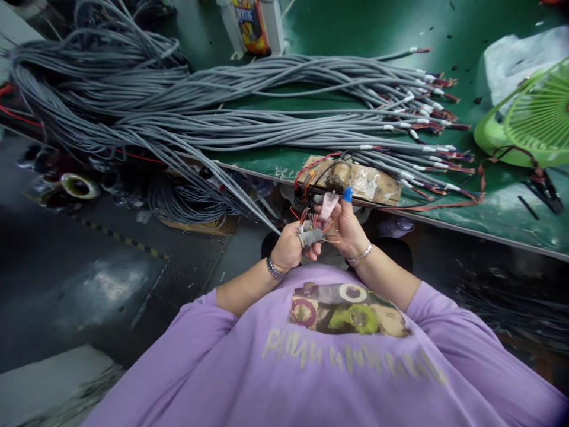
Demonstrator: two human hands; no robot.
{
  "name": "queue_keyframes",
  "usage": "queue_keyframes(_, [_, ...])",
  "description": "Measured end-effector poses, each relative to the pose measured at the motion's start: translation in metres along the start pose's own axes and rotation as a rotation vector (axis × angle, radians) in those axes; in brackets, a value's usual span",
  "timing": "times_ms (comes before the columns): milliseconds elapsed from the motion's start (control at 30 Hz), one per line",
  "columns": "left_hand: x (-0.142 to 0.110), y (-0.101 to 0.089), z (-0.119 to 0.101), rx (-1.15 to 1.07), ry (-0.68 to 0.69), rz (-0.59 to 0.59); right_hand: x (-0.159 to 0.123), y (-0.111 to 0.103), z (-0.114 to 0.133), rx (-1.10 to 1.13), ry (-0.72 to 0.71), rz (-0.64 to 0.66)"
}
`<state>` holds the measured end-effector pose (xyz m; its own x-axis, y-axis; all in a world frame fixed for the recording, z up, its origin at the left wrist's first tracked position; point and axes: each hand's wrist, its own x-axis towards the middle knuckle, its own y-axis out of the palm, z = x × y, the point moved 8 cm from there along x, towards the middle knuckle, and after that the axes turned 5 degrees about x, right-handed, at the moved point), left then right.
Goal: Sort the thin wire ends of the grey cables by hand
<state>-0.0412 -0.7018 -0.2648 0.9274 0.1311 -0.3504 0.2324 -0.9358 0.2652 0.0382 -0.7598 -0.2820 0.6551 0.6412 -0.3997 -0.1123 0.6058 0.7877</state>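
Cable (249, 201), grey & round, sloped off the near edge of the table (355, 24) to the left hand (288, 244), just in front of the table, approx. mid-length. Left hand was curled closed w/ a stubby grey tube (311, 237) in its grip; plug or the cable's own end, couldn't tell. Thin wires (329, 228), some red/orange, fanned out beside it toward the right hand (351, 231), prob. held this way so the strands sat apart & easy to reach. Right hand was half open, thumb raised, fingers right by the wires; couldn't tell if they pinched any. Blue cover (348, 194) sat on the thumb tip & a pinkish-white wrap (329, 206) showed by the fingers, maybe for grip or protection, tho that's a guess.

On the table, more grey cables (267, 124) lay lengthwise, looped in a heap at the left end, bare ends gathered toward the right, likely to keep ends together. Those had smooth white sleeves (388, 127) & frizzy, reddish-dark tips (462, 126). Scuffed cardboard (377, 187), brown w/ a whitish worn patch, lay at the table's near edge, poss. as a pad. Green fan (540, 112), ribbed grille, stood at the table's right end, next to a crinkled, see-thru plastic bag (507, 56).
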Motion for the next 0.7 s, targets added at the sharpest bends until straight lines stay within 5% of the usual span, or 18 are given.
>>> queue_keyframes(300, [-0.015, -0.003, -0.003, -0.031, 0.019, -0.032, -0.012, 0.000, 0.007, -0.065, 0.022, 0.061])
queue_keyframes(500, [-0.010, -0.003, -0.007, -0.071, 0.070, -0.080, -0.015, 0.001, 0.012, -0.157, -0.115, 0.059])
queue_keyframes(633, [-0.007, -0.002, -0.009, -0.053, 0.070, -0.108, -0.021, -0.008, 0.031, -0.294, -0.396, -0.091])
queue_keyframes(700, [-0.005, -0.002, -0.009, -0.048, 0.061, -0.116, -0.020, -0.009, 0.030, -0.295, -0.407, -0.118])
